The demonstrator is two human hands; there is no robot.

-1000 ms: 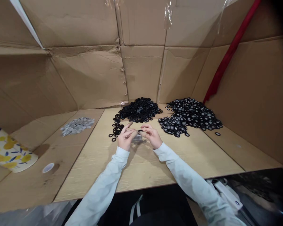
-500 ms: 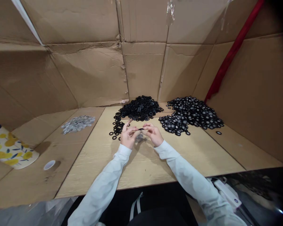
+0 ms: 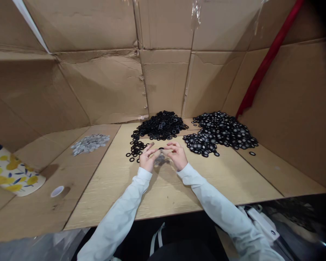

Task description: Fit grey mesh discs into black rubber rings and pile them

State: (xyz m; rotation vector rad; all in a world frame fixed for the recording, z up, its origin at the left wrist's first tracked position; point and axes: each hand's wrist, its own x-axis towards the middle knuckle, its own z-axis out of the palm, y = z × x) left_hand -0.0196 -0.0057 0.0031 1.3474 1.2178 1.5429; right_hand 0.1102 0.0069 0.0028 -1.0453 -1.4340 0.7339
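Observation:
Both hands meet over the middle of the board, fingertips closed on one black ring [image 3: 161,148]. My left hand [image 3: 147,158] pinches its left side, and my right hand [image 3: 177,156] pinches the right side. Whether the ring has a disc inside it cannot be made out. Below the fingers lie several small clear or grey discs [image 3: 160,160], partly hidden by the hands. Behind them is a heap of black rings [image 3: 163,125], with loose rings trailing down its left side. To the right is a pile of black rings with pale grey centres [image 3: 225,130].
A pile of grey discs [image 3: 90,144] lies on cardboard at the left. Closer to me are a small white round lid or cup [image 3: 57,191] and a flower-patterned container [image 3: 19,174]. Cardboard walls [image 3: 165,79] enclose the back and sides. A red strip [image 3: 266,69] hangs at the right.
My left hand's raised index finger has come down towards the ring. Both hands otherwise stay in nearly the same place, and the piles are unchanged.

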